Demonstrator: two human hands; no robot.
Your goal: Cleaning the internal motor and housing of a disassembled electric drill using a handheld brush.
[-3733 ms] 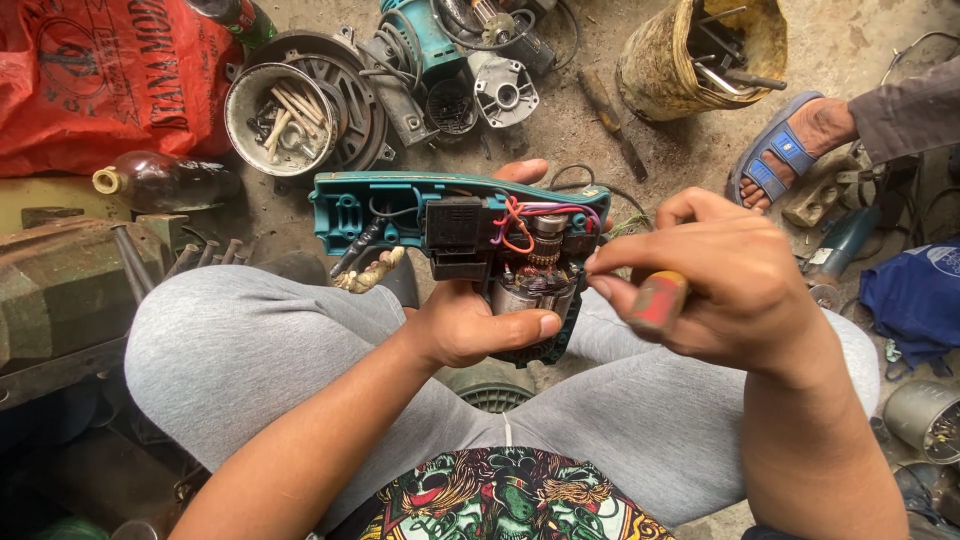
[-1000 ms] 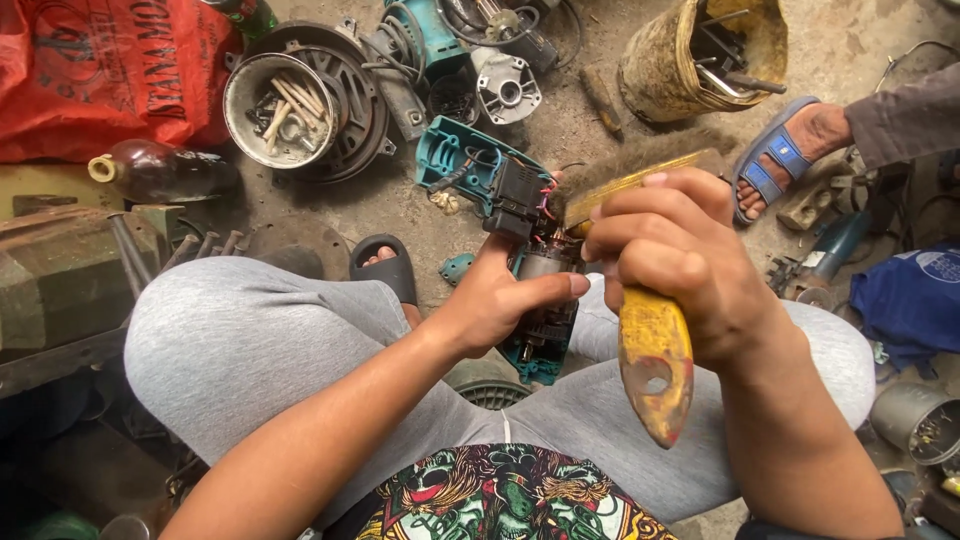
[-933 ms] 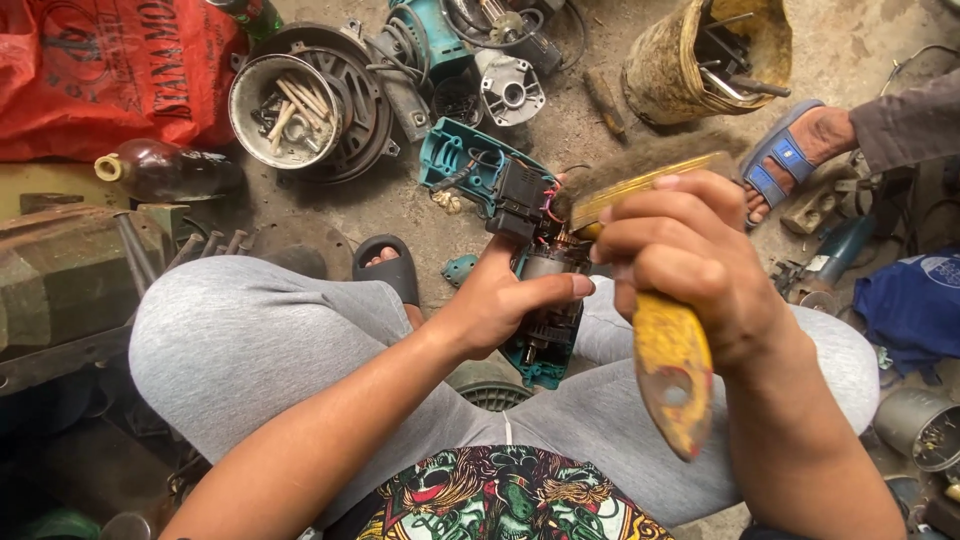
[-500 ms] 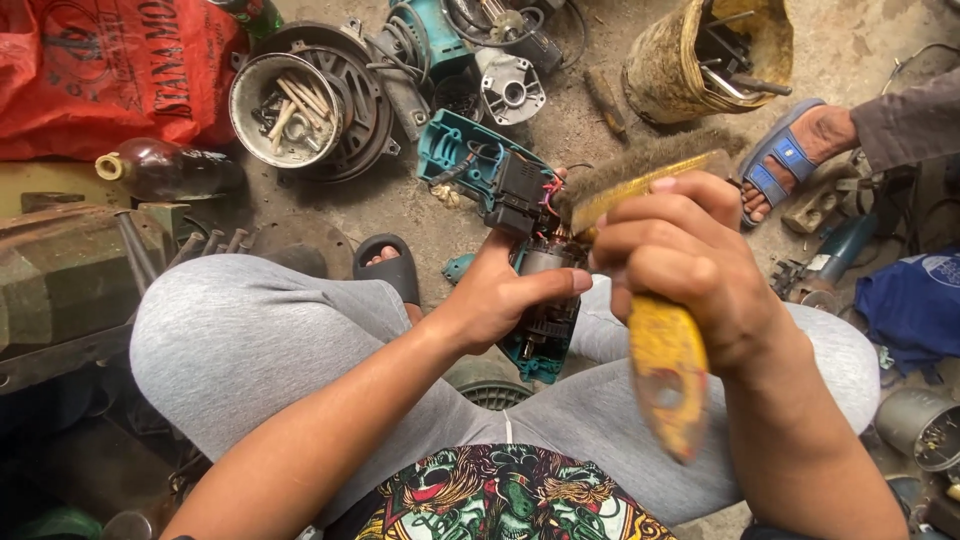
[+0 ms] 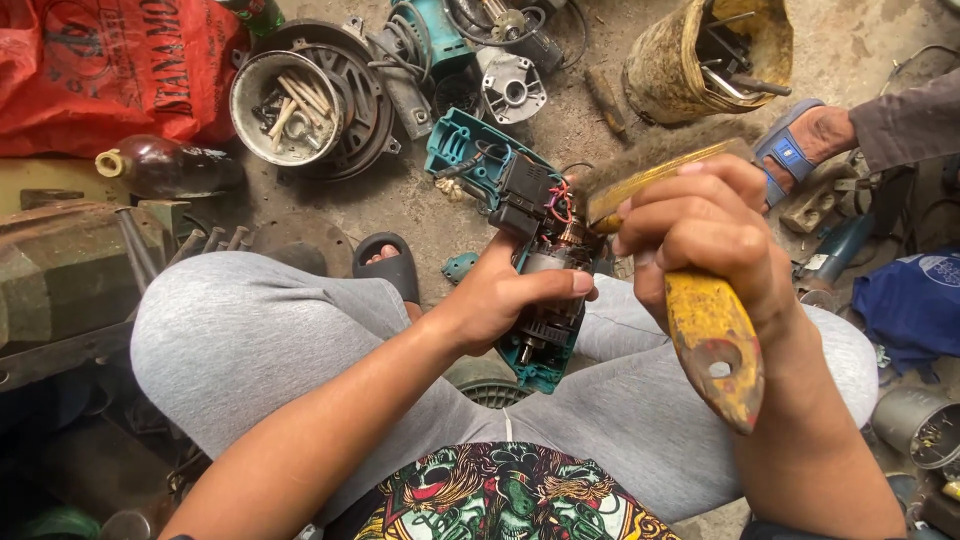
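My left hand [image 5: 510,292] grips an opened teal power tool [image 5: 500,185] over my lap, its half shell off so the black switch, red wires and motor show. My right hand [image 5: 705,235] is closed around the worn yellow handle of a paintbrush [image 5: 705,335]. The brush's bristles [image 5: 660,150] lie against the tool's wiring by the motor. Both hands sit above my grey-trousered knees.
On the dirt floor lie a round metal housing with bolts [image 5: 290,105], teal tool parts [image 5: 440,40], a yellow bucket of tools [image 5: 705,50], a red bag [image 5: 90,70] and a brown bottle [image 5: 165,165]. A vise [image 5: 70,275] stands left. Another person's sandalled foot [image 5: 805,145] is at right.
Earlier my right hand held a red-handled screwdriver at the tool lying flat. Now it holds the yellow brush and the tool is turned more upright; over the last second the brush shifts slightly.
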